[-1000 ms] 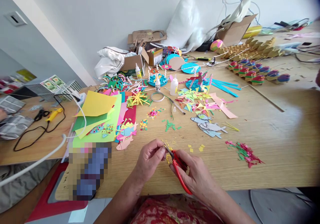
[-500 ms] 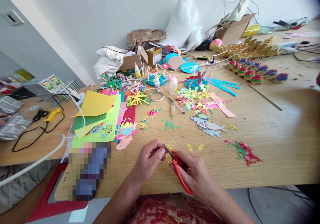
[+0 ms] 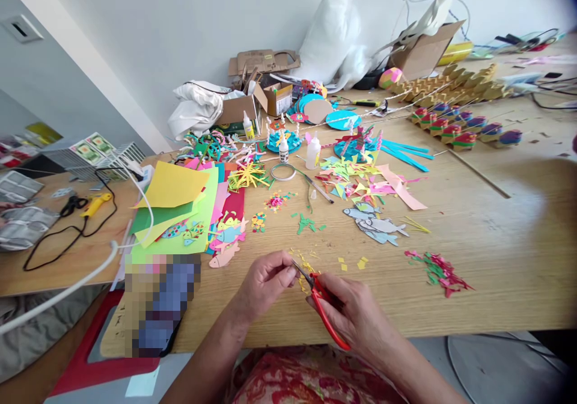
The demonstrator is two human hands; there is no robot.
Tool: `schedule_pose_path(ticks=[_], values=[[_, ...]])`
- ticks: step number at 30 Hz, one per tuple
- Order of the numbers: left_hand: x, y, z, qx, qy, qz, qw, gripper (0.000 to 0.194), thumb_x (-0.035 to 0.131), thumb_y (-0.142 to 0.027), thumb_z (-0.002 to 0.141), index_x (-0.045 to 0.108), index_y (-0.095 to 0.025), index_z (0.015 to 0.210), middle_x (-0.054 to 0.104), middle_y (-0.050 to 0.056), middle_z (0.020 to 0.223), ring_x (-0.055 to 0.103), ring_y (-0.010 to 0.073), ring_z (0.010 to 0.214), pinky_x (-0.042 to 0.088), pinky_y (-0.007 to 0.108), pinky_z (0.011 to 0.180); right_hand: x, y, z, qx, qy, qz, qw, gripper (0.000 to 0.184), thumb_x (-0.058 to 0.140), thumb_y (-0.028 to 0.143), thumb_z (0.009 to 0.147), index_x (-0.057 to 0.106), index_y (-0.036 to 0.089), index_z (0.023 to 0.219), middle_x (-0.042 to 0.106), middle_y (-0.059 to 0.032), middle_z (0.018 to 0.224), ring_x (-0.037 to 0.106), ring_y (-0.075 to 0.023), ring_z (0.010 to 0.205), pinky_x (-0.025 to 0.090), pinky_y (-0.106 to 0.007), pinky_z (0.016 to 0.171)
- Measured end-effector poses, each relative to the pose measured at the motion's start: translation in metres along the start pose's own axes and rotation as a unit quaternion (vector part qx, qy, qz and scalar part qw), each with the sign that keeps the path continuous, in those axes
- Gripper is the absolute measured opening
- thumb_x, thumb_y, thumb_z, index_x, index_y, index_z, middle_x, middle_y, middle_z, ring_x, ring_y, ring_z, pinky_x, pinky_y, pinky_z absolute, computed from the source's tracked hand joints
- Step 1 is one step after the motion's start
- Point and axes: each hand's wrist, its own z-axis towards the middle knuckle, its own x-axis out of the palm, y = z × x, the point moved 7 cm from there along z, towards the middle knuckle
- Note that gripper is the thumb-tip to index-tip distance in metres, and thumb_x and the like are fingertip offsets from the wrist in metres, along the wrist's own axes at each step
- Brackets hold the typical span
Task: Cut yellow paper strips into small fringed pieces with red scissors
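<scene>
My right hand (image 3: 349, 311) is closed round the red handles of a pair of scissors (image 3: 328, 320), whose blades point up and left. The blade tips meet the fingertips of my left hand (image 3: 268, 281), which is pinched closed; whatever sits between its fingers is too small to make out. Tiny yellow paper snippets (image 3: 306, 266) lie on the table just beyond and under the blades. A few small yellow squares (image 3: 362, 263) lie to the right of them. Green paper bits (image 3: 307, 223) are scattered farther back.
Grey paper fish (image 3: 381, 226) and red and green scraps (image 3: 444, 275) lie on the right. Coloured paper sheets (image 3: 169, 190) and more paper fish (image 3: 224, 255) are at left. Glue bottles (image 3: 312, 153) stand mid-table. Painted egg-carton pieces (image 3: 462, 127) sit far right. A white tube (image 3: 97, 278) crosses the left.
The scissors and both hands stay almost in place, with the left hand shifted very slightly left. The whole view has moved a little.
</scene>
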Motion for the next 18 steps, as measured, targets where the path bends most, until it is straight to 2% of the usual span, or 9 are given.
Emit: schedule_pose_path(ticks=[18], values=[[-0.0056, -0.0006, -0.0025, -0.002, 0.016, 0.008, 1.0, 0.017, 0.046, -0.025, 0.075, 0.049, -0.015, 0.062, 0.043, -0.002, 0.058, 0.039, 0.0096, 0.057, 0.032, 0.02, 0.057, 0.0033, -0.0052, -0.0035, 0.006, 0.037, -0.063, 0.997, 0.03, 0.036, 0.037, 0.087, 0.041, 0.02, 0.063, 0.047, 0.0019, 0.052, 0.041, -0.0109, 0.046, 0.024, -0.022, 0.048]])
